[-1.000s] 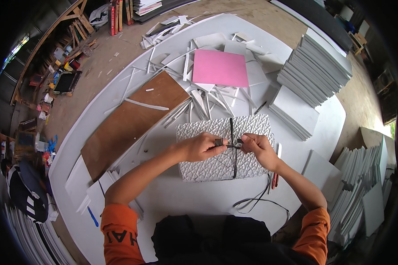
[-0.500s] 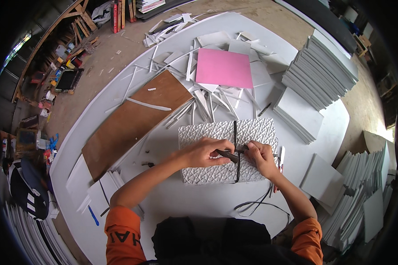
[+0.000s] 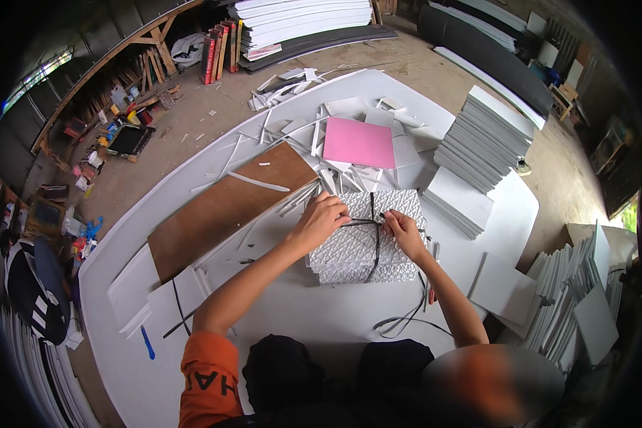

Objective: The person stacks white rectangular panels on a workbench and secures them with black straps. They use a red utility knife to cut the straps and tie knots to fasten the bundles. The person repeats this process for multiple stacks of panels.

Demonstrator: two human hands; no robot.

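A bundle of white panels (image 3: 342, 250) with a rough, embossed surface lies on the table in front of me. A black strap (image 3: 376, 264) runs front to back over it, and another length crosses it sideways, the two meeting near the bundle's far middle. My left hand (image 3: 325, 218), at the left of the crossing, pinches the sideways length of strap. Close to the crossing on the right, my right hand (image 3: 404, 232) holds a short end of strap between thumb and fingers. More strap (image 3: 403, 321) trails loosely on the tabletop near the front.
Beyond the bundle lie a pink square board (image 3: 359, 143) and white offcut strips (image 3: 335, 178). A brown board (image 3: 228, 214) is at left, a blue cutter (image 3: 148, 342) nearer me. Board stacks (image 3: 478, 143) stand at right. A red-handled tool (image 3: 433, 292) lies beside the bundle.
My left hand has moved left and away, drawing the strap out sideways from the crossing. My right hand stays near the crossing. The view has tilted up, showing more floor at the back.
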